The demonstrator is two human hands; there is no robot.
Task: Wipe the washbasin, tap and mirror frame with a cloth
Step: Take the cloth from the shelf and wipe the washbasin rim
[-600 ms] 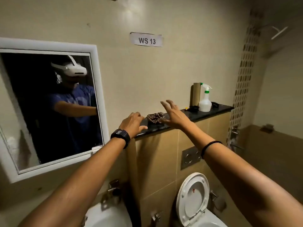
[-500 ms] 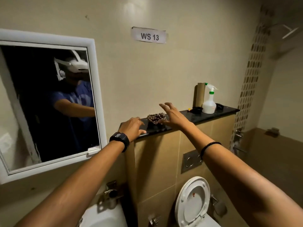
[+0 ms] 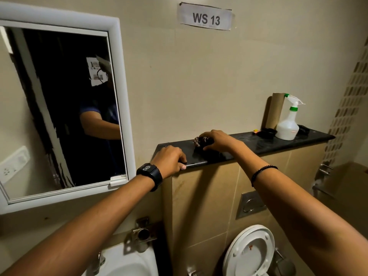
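Observation:
A crumpled dark patterned cloth point(image 3: 200, 140) lies on the black stone ledge point(image 3: 258, 143). My right hand point(image 3: 217, 140) is on top of it, fingers curled round it. My left hand point(image 3: 169, 159) rests on the ledge's left front edge, fingers bent over the rim. The white mirror frame point(image 3: 124, 108) hangs on the wall at the left. Below, the white washbasin point(image 3: 127, 261) shows at the bottom edge, with the metal tap point(image 3: 99, 262) partly hidden behind my left forearm.
A white spray bottle point(image 3: 287, 124) with green nozzle, a cardboard tube point(image 3: 275, 111) and small dark items point(image 3: 267, 132) stand at the ledge's right end. A toilet with raised lid point(image 3: 248, 251) is below right, a flush plate point(image 3: 250, 204) above it. A wall fitting point(image 3: 142, 234) sits above the basin.
My right hand has dropped from an open hover onto the cloth and closed round it. The left hand settled on the ledge edge. The view moved closer.

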